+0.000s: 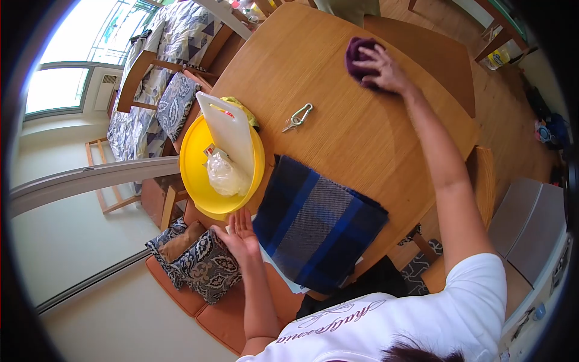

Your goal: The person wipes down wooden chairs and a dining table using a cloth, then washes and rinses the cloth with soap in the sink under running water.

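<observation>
My right hand (381,69) lies over a bunched dark purple cloth (357,59) on the far right part of the wooden table (325,72), its fingers bent and somewhat spread on the fabric. Palm up, my left hand (241,238) is open with fingers outstretched, just below the yellow basin (258,154). Nothing shows in it. The basin holds a white cutting board (232,130) leaning upright and a clear plastic bag (226,175). Right of my left hand lies a folded blue and grey plaid cloth (316,223), with papers partly under it.
A green carabiner with keys (297,117) lies mid-table. Yellow cloth (242,111) shows behind the basin. Patterned cushions (208,262) rest on an orange bench (226,314) at the left. Brown chairs (428,66) stand along the right side.
</observation>
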`<state>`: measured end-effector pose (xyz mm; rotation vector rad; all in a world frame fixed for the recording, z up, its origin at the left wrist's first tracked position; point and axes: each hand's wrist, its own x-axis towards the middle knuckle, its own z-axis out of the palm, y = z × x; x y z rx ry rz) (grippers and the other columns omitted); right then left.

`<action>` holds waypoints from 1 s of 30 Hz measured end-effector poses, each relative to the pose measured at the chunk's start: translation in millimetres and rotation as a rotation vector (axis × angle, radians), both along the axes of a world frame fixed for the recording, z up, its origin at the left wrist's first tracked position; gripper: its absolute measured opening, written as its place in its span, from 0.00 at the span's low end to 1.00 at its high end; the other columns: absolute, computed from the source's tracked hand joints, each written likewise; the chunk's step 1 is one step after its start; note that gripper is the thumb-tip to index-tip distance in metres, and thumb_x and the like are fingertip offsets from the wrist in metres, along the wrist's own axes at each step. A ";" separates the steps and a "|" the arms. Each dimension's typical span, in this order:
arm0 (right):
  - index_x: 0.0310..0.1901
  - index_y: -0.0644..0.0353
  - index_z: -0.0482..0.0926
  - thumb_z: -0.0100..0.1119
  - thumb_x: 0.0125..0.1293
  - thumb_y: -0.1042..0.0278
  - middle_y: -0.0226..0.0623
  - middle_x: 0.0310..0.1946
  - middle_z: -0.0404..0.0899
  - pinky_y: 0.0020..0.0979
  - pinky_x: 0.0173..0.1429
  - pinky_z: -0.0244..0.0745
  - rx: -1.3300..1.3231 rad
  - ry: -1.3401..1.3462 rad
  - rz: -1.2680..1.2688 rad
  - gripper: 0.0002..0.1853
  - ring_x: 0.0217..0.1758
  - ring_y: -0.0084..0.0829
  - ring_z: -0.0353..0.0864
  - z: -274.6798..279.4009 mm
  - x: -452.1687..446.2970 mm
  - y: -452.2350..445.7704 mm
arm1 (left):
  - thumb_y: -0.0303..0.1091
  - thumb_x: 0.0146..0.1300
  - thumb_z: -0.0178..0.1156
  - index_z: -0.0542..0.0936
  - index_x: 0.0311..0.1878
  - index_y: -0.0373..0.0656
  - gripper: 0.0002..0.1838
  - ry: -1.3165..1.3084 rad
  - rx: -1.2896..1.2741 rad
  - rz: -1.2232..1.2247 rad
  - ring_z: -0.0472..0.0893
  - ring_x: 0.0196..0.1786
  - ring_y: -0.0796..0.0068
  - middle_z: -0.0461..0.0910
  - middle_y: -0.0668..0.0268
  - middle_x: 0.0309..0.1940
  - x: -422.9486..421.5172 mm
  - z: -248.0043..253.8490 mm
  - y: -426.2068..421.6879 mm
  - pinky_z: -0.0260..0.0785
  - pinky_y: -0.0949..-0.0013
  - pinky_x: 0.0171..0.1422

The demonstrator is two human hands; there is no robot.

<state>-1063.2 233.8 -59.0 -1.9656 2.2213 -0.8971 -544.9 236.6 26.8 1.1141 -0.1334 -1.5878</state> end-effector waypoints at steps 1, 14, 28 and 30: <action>0.49 0.37 0.81 0.70 0.43 0.53 0.28 0.63 0.66 0.43 0.73 0.49 -0.026 -0.001 0.027 0.26 0.69 0.42 0.55 -0.9 19.4 8.6 | 0.44 0.65 0.55 0.64 0.59 0.34 0.27 -0.231 -0.021 -0.003 0.76 0.49 0.59 0.71 0.54 0.49 -9.5 -6.7 23.0 0.73 0.58 0.55; 0.49 0.42 0.80 0.66 0.51 0.66 0.27 0.63 0.66 0.39 0.71 0.55 -0.134 -0.003 -0.013 0.21 0.68 0.43 0.59 10.3 38.6 176.6 | 0.25 0.66 0.52 0.74 0.47 0.33 0.09 -0.487 -0.628 -0.936 0.77 0.41 0.77 0.77 0.62 0.42 -148.2 68.4 109.5 0.72 0.73 0.47; 0.46 0.43 0.82 0.64 0.48 0.69 0.28 0.59 0.71 0.42 0.69 0.59 -0.027 -0.097 0.141 0.20 0.66 0.43 0.63 15.0 208.2 312.6 | 0.33 0.54 0.61 0.82 0.36 0.31 0.13 0.849 -0.546 -1.516 0.71 0.33 0.76 0.75 0.60 0.32 -177.3 262.5 271.8 0.61 0.78 0.37; 0.46 0.44 0.81 0.63 0.49 0.69 0.29 0.58 0.72 0.41 0.69 0.60 -0.047 -0.040 0.137 0.19 0.65 0.44 0.64 14.4 198.7 318.6 | 0.29 0.54 0.58 0.82 0.34 0.33 0.09 1.111 -0.419 -1.413 0.70 0.32 0.78 0.74 0.63 0.31 -166.4 255.7 301.6 0.60 0.78 0.36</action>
